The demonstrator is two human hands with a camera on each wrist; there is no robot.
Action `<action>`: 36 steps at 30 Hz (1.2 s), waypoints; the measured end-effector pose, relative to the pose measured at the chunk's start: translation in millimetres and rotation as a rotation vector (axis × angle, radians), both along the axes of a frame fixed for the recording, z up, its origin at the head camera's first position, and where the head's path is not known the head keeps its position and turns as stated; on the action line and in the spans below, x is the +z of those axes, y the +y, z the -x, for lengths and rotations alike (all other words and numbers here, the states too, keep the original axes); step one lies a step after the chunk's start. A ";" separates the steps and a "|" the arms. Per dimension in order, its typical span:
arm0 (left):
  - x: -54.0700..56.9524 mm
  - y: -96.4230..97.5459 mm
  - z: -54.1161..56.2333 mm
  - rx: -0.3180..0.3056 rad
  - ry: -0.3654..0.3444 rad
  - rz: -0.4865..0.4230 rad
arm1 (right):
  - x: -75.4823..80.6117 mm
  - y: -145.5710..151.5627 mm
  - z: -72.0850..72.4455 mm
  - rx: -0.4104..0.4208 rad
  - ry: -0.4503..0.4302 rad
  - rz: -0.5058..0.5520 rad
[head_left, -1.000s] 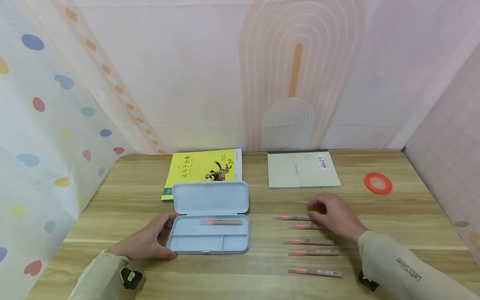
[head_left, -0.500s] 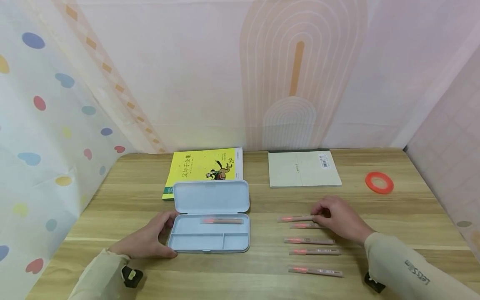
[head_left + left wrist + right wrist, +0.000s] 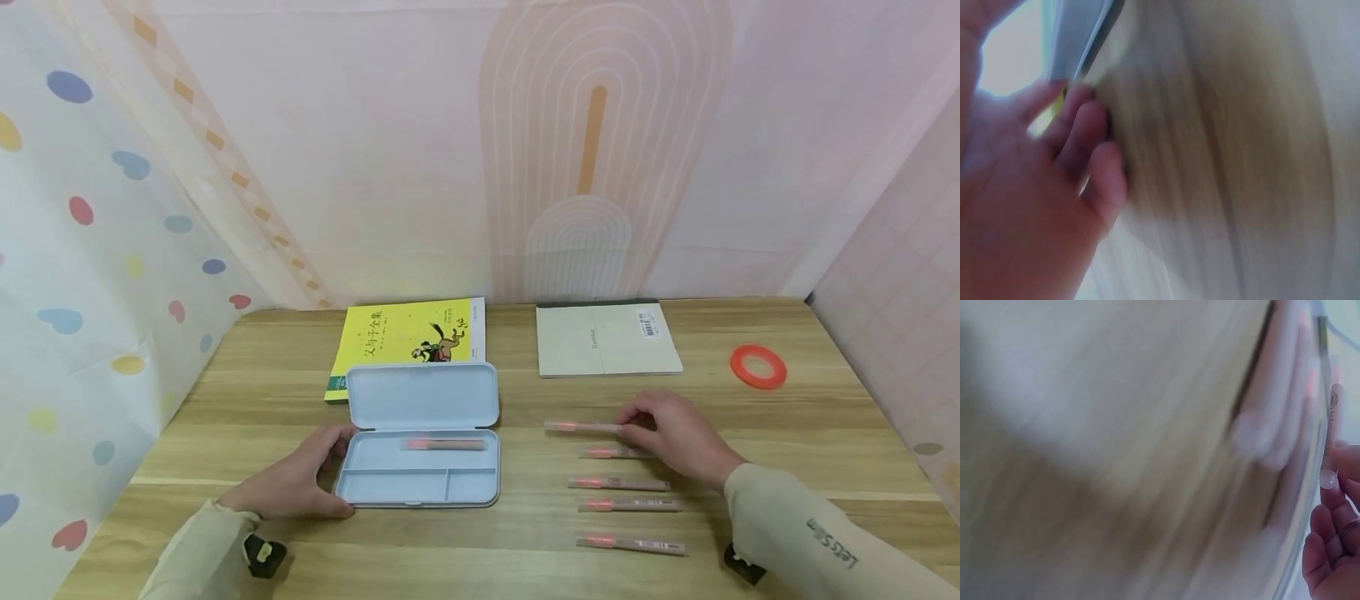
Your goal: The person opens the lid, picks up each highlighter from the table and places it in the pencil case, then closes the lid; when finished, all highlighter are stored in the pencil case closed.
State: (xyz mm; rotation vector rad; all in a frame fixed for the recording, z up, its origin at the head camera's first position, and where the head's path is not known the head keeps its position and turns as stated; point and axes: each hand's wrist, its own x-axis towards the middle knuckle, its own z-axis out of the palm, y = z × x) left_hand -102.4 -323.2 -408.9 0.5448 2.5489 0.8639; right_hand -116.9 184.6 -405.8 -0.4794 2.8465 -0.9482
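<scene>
A light blue pencil case [image 3: 393, 483] lies with its lid up on the table. One slim pinkish pen [image 3: 450, 445] rests in its long back compartment. My left hand [image 3: 288, 479] holds the case at its left end, thumb by the front corner and fingers by the hinge side. Thumb and fingers of my right hand [image 3: 675, 433] pinch another pen [image 3: 588, 427] by its right end, the clear cap pointing left; the right wrist view shows this pen [image 3: 1334, 419] too. Just below that hand lies a pen [image 3: 611, 453], its right end hidden.
Several more pens, such as the nearest pen [image 3: 632, 544], lie in a loose column on the wooden table [image 3: 525, 567]. Behind the case is a yellow book [image 3: 397, 329]. A pale notebook [image 3: 611, 342] and an orange-red tape roll [image 3: 738, 367] lie at the back right.
My right hand has taken hold of the topmost pen, and that pen has risen slightly off its spot. The left hand and the case have stayed put.
</scene>
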 end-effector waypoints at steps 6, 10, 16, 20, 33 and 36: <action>1.6 0.8 -0.6 0.007 -0.008 0.013 | 9.6 -23.5 -2.2 0.049 0.049 0.039; 1.7 0.7 -0.9 0.003 0.005 0.010 | 9.1 -44.8 -0.7 0.091 0.049 0.077; 2.0 1.8 -0.5 0.024 -0.020 0.020 | 9.1 -83.2 2.3 0.142 0.093 0.085; 2.6 2.2 1.5 0.024 -0.033 0.028 | 9.6 -109.3 2.1 0.161 0.103 0.091; 0.9 1.1 1.6 0.016 -0.031 0.020 | -7.3 -171.5 -4.9 0.176 0.288 -0.093; 0.8 1.0 1.5 0.016 -0.033 0.015 | -10.3 -176.5 -5.1 0.149 0.318 -0.134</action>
